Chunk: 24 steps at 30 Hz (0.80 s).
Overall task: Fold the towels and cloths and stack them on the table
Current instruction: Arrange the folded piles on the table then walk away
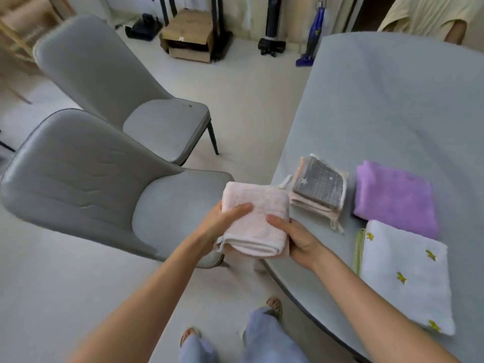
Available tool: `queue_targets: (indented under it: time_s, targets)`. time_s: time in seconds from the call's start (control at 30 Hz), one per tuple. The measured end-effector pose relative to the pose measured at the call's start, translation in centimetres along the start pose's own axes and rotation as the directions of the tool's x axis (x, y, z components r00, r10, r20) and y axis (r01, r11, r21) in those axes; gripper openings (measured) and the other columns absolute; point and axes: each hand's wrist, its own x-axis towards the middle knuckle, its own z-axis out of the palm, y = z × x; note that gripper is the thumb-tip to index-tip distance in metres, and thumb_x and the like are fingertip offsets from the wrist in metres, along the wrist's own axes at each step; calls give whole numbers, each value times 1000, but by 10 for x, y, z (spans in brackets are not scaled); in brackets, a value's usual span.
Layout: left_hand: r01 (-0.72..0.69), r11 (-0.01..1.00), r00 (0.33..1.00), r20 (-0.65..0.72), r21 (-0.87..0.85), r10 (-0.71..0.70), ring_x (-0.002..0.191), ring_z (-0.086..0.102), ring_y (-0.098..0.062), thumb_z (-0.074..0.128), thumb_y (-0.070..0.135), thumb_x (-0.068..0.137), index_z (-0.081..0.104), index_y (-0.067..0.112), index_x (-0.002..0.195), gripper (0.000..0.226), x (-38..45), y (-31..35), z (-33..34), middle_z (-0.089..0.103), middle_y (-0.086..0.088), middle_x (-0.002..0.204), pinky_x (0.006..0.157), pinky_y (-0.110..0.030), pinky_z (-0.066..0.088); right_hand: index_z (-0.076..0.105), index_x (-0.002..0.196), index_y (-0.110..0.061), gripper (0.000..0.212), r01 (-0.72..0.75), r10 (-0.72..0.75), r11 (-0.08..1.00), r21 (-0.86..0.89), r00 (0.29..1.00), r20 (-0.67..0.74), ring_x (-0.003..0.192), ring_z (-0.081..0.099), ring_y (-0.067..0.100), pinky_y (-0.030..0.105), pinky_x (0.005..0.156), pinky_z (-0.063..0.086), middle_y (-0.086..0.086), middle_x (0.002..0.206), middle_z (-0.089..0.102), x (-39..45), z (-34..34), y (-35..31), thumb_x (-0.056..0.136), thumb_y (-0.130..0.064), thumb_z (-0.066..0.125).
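- The left hand grips the left side of a folded pale pink towel, thumb curled over the top and the other fingers hidden beneath it.
- The right hand grips the towel's right side in the same way, thumb lying on top and fingers underneath.
- The pink towel is held between both hands in the air, just off the rounded edge of the grey table and above the front of the nearer chair.
- Two grey chairs stand to the left of the table; the farther chair is behind the nearer one.
- Three folded items or piles lie on the table: a small stack of cloths with a grey checked one on top, a purple towel, and a white towel with small yellow figures.
- The small stack lies just beside the held towel, to its right; the purple towel is farther right, and the white towel is near the right forearm.
- How many cloths make up the small stack cannot be counted.
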Motion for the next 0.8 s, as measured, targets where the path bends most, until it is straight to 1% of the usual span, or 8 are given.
queue_targets:
  time_s: [0.07,0.27,0.43,0.53,0.6,0.67,0.73,0.8]
  targets:
    - [-61,998,998,-15,-6,61,102,68,-25,73,41,79,56,17,124,54,-18,0,-28,71,-6,111,90,-43,54,56,128,-8,64,7,-5,1000,-14,992,122,118,59,27,34,92,52,14,127,62,9,24,3,71,-24,81]
    - [-215,972,950,-252,-97,185,104,67,-25,75,35,76,53,20,127,58,-103,-21,-137,69,-7,114,89,-43,55,50,132,-6,54,25,66,964,-265,942,329,119,58,30,36,95,52,17,130,59,46,148,27,80,-4,66]
    - [-304,953,836,-480,1,267,99,68,-16,68,21,86,59,19,119,34,-231,-71,-261,72,0,106,73,-24,55,42,136,-5,63,60,243,856,-514,830,502,112,62,20,26,86,53,8,120,66,61,298,115,78,7,63]
    - [-308,949,750,-597,63,283,95,67,-5,69,27,85,58,31,113,30,-309,-96,-332,70,11,102,72,-19,54,36,141,-12,74,133,285,826,-547,739,611,123,54,25,38,99,49,13,133,57,64,387,175,76,7,66]
    - [-297,951,683,-677,83,273,98,66,-5,71,39,82,54,32,121,43,-366,-111,-382,67,11,110,78,-23,55,35,142,-20,77,171,344,784,-596,680,648,122,55,27,40,98,49,13,133,55,69,457,206,77,3,70]
    - [-290,953,641,-721,89,262,102,65,-9,73,51,76,51,32,127,59,-402,-114,-419,65,7,116,86,-30,55,35,140,-25,77,210,354,754,-622,668,655,118,59,26,42,95,51,10,130,57,76,507,222,76,-2,72]
    - [-324,944,587,-768,67,256,101,66,-12,72,53,75,51,31,128,61,-438,-119,-460,66,4,116,85,-32,56,37,138,-25,73,252,358,735,-629,644,676,116,60,27,45,95,51,10,127,59,84,565,241,77,-5,71]
    - [-344,938,542,-806,43,236,100,67,-13,71,53,76,51,30,128,60,-464,-120,-493,67,4,115,84,-32,56,41,134,-23,68,266,374,725,-635,622,688,111,63,26,39,86,55,10,123,62,96,613,257,75,-8,72]
